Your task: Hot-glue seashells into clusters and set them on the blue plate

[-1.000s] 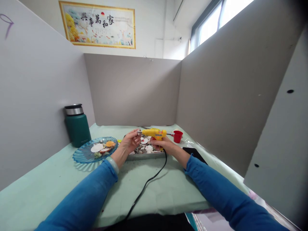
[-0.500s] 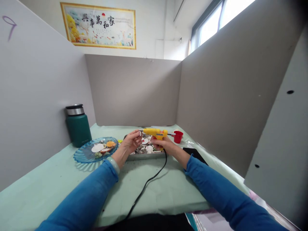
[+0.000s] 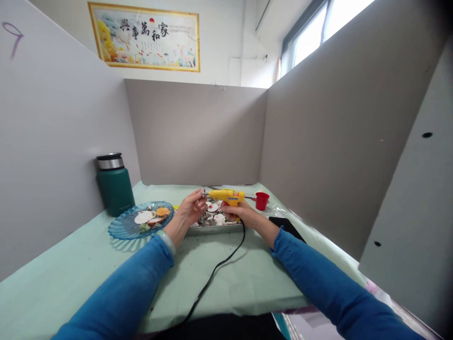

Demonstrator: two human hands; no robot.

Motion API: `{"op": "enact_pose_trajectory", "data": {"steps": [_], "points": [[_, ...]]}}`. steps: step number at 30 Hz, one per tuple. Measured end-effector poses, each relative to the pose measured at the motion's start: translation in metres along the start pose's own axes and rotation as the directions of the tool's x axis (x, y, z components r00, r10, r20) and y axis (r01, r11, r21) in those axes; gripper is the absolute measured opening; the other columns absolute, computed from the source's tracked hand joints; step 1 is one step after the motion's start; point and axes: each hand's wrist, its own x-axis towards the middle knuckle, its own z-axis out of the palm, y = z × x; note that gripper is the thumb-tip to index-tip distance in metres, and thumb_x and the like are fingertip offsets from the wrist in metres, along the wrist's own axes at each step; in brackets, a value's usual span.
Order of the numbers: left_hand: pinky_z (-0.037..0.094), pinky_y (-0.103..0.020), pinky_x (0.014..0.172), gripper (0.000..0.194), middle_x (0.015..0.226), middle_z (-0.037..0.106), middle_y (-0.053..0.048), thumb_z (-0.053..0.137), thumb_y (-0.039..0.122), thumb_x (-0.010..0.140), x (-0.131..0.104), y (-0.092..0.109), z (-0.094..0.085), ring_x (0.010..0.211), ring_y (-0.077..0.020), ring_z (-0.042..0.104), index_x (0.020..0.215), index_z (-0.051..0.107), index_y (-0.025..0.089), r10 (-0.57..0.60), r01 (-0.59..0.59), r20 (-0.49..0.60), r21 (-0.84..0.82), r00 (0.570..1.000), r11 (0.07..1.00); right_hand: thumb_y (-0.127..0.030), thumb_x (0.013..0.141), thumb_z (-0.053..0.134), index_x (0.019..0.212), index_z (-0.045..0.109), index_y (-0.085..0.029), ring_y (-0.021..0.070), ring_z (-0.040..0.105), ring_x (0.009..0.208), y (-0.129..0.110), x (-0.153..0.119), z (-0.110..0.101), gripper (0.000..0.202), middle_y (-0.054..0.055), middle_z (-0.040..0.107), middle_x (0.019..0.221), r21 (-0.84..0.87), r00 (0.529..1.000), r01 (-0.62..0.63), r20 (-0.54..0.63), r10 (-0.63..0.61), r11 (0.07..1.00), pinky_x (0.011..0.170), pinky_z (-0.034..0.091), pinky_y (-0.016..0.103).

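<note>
My right hand [image 3: 240, 210] is wrapped round the handle of a yellow glue gun [image 3: 226, 195], whose nozzle points left. At the nozzle tip, my left hand [image 3: 191, 209] is closed in a pinch on a small whitish piece, too small to name and partly covered by the fingers. Below both hands lies a metal tray [image 3: 215, 230] filled with white shells and shell-like bits. The gun's black cord [image 3: 215, 269] runs down across the table to its near edge.
To the left, a blue scalloped glass plate [image 3: 118, 230] holds several shells. Behind it stands a green bottle [image 3: 115, 186]. On the right are a red cup [image 3: 262, 201] and a flat black object [image 3: 287, 228]. Grey partitions [image 3: 198, 132] enclose the table on three sides.
Both hands have shifted slightly left, the glue gun moving with my right hand. The nozzle stays close to my left fingertips.
</note>
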Motion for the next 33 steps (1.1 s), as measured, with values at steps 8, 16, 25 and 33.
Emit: {"op": "enact_pose_trajectory", "data": {"steps": [8, 16, 25, 33], "points": [[0.028, -0.016, 0.039, 0.02, 0.058, 0.051, 0.005, 0.076, 0.007, 0.066, -0.0004, -0.0005, 0.002, 0.042, -0.0025, 0.034, 0.076, 0.06, 0.013, -0.015, 0.014, 0.02, 0.036, 1.0, 0.999, -0.042, 0.071, 0.074, 0.078, 0.056, -0.017, 0.0075, 0.038, 0.045, -0.002, -0.0008, 0.0017, 0.031, -0.006, 0.047, 0.052, 0.026, 1.0, -0.009, -0.022, 0.009, 1.0, 0.046, 0.028, 0.024], [0.029, -0.016, 0.041, 0.021, 0.055, 0.047, 0.005, 0.079, 0.013, 0.064, -0.0002, -0.0021, 0.0014, 0.042, -0.0029, 0.033, 0.07, 0.058, 0.013, -0.027, 0.023, 0.035, 0.103, 0.999, 0.994, -0.042, 0.071, 0.074, 0.081, 0.056, -0.018, 0.0079, 0.039, 0.045, 0.0012, 0.0002, 0.0009, 0.031, -0.006, 0.048, 0.052, 0.06, 0.999, -0.002, -0.038, 0.005, 0.998, 0.046, 0.028, 0.024], [0.028, -0.017, 0.039, 0.018, 0.055, 0.046, 0.006, 0.077, 0.009, 0.067, -0.0002, 0.0003, 0.0011, 0.042, -0.003, 0.033, 0.074, 0.061, 0.012, -0.011, 0.01, 0.014, 0.035, 1.0, 0.999, -0.042, 0.072, 0.073, 0.078, 0.056, -0.017, 0.008, 0.039, 0.046, -0.0016, -0.0017, 0.0021, 0.031, -0.006, 0.048, 0.052, 0.017, 1.0, -0.001, -0.015, 0.001, 1.0, 0.047, 0.029, 0.024], [0.028, -0.016, 0.039, 0.016, 0.055, 0.047, 0.006, 0.077, 0.012, 0.071, 0.0011, 0.0025, -0.0003, 0.042, -0.0027, 0.033, 0.075, 0.062, 0.012, -0.005, 0.005, -0.003, 0.019, 1.0, 1.0, -0.041, 0.072, 0.073, 0.078, 0.057, -0.017, 0.0078, 0.039, 0.046, -0.0041, -0.003, 0.0027, 0.03, -0.006, 0.047, 0.051, -0.008, 1.0, 0.006, -0.002, -0.006, 1.0, 0.047, 0.029, 0.024]]}}
